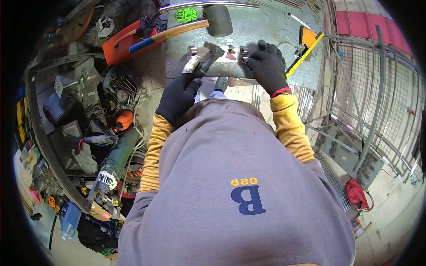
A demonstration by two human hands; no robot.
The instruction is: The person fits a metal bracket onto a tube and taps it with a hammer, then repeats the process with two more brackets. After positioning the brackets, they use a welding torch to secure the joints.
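Torch-like tool with a white-wrapped handle, a dark neck and a reddish tip [208, 60] lies across the upper middle of the frame, in my left hand [177, 94]. I take the step in hand to be lining this tip up with the small metal parts; the next move calls for a steady left wrist and a sure right-hand pinch on the part.

Going left to right, I count one orange-red plastic toolbox [120, 48] at the upper left, then one mallet with a black head and a blue-ended wooden handle [186, 31], sloping up toward the top middle. Below it, my black-gloved left fingers are wrapped round that one tool. Two short, shiny metal cylinders show clearly, one at the left [193, 50] and one at the right [243, 50], on the grey metal surface [262, 26]; one small brass-coloured bit [231, 50] sits between them.

My black-gloved right hand [269, 68] comes next, thumb and fingers narrowed beside the right-hand cylinder; I cannot tell whether they grip anything. Farther right are one orange-and-black block [307, 37] and one yellow-and-black strip [305, 56], slanting at the upper right.
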